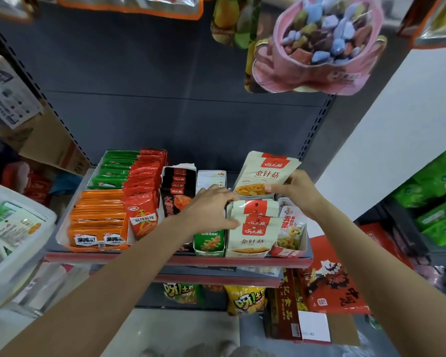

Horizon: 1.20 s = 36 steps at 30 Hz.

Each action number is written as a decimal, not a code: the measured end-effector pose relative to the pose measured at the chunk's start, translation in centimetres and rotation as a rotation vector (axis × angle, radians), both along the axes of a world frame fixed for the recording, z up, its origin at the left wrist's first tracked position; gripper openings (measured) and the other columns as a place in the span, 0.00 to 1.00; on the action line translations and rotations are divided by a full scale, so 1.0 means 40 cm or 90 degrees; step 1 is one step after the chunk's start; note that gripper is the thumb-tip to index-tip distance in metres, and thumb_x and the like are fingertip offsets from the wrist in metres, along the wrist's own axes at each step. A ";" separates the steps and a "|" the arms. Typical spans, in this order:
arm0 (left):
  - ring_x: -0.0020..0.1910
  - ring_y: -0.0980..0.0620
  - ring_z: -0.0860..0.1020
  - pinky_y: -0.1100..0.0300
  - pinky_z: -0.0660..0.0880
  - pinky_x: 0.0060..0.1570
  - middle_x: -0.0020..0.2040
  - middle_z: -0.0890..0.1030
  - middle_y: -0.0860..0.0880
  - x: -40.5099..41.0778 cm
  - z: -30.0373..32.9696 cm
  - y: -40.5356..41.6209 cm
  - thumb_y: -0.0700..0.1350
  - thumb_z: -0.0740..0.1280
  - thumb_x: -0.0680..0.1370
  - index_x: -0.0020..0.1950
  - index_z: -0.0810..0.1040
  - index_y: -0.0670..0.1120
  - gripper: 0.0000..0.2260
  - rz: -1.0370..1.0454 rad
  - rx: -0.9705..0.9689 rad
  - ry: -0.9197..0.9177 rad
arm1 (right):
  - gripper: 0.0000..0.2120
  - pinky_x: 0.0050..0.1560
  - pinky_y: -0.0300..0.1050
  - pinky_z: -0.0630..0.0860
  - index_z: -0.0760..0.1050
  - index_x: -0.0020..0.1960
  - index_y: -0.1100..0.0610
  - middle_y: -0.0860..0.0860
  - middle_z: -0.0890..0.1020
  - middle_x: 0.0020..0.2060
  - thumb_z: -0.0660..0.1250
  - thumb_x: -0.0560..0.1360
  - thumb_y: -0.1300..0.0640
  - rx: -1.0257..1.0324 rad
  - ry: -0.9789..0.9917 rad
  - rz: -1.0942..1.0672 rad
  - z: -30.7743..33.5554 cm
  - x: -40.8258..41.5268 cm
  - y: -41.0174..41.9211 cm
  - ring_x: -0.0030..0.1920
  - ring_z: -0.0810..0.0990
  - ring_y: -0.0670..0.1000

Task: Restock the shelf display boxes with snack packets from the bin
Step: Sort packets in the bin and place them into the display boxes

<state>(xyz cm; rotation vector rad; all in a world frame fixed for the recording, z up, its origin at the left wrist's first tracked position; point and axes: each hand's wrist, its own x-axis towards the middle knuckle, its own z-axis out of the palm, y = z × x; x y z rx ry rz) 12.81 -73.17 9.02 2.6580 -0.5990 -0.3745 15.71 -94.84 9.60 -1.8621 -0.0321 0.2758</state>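
My right hand (298, 193) pinches a cream snack packet with a red label (264, 173) by its right edge, holding it upright above the back of a white display box (247, 251). That box holds several matching cream packets (254, 231). My left hand (213, 211) grips the upper left corners of those packets, thumb in front. A translucent plastic bin (13, 243) with more packets stands at the left edge, partly cut off.
On the same shelf (119, 256) stand boxes of orange (98, 220), green (113, 168), red (144, 191) and black (178, 186) packets. A red-and-yellow box (292, 235) sits to the right. Large bags hang overhead (319, 45). Lower shelves and cartons lie below.
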 end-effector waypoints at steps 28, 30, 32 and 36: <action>0.63 0.57 0.65 0.57 0.61 0.64 0.64 0.74 0.56 -0.015 -0.031 0.035 0.57 0.69 0.73 0.66 0.74 0.51 0.23 -0.031 -0.046 -0.037 | 0.08 0.46 0.49 0.77 0.79 0.54 0.57 0.54 0.82 0.51 0.63 0.77 0.59 -0.633 -0.232 0.191 0.024 0.015 0.070 0.48 0.80 0.56; 0.63 0.56 0.66 0.57 0.61 0.64 0.64 0.75 0.55 -0.015 -0.032 0.035 0.56 0.69 0.74 0.66 0.75 0.50 0.23 -0.030 -0.050 -0.042 | 0.09 0.48 0.48 0.77 0.79 0.55 0.54 0.51 0.82 0.52 0.66 0.77 0.56 -0.557 -0.261 0.151 0.028 0.009 0.063 0.49 0.80 0.52; 0.62 0.56 0.66 0.56 0.62 0.64 0.64 0.75 0.55 -0.014 -0.032 0.032 0.56 0.69 0.74 0.66 0.75 0.50 0.22 -0.026 -0.055 -0.046 | 0.08 0.47 0.48 0.76 0.80 0.53 0.54 0.51 0.83 0.50 0.65 0.77 0.56 -0.532 -0.318 0.112 0.032 0.004 0.058 0.49 0.79 0.52; 0.62 0.56 0.66 0.56 0.62 0.63 0.63 0.73 0.56 -0.014 -0.031 0.032 0.56 0.69 0.74 0.67 0.73 0.51 0.23 -0.013 -0.060 -0.043 | 0.10 0.46 0.46 0.74 0.81 0.54 0.52 0.50 0.83 0.51 0.62 0.79 0.56 -0.607 -0.306 0.104 0.016 -0.004 0.068 0.51 0.80 0.54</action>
